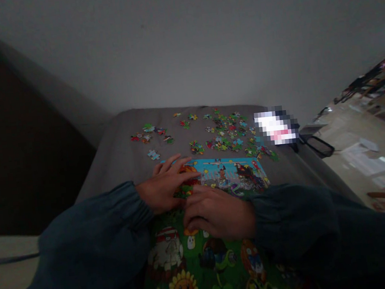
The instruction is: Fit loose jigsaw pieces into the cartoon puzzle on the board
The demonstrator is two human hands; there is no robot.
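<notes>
A partly assembled jigsaw puzzle (220, 167) with a bright blue top edge and cartoon figures lies on the grey cloth in front of me. My left hand (164, 186) rests over its left part, fingers stretched out and lying flat. Just below and to the right, my right hand (217, 212) touches the puzzle's lower area with its fingers curled together. Whatever those fingertips pinch is hidden. Nearest me is a green printed picture (190, 267) of cartoon plants and sunflowers, partly covered by the right hand and sleeves.
Loose puzzle pieces (230, 131) lie in a heap at the back right; a smaller group (147, 135) sits at the back left. One light-blue piece (153, 154) lies alone near my left hand. A blurred-out bright object (274, 127) and black-framed glasses (318, 146) are at the right edge.
</notes>
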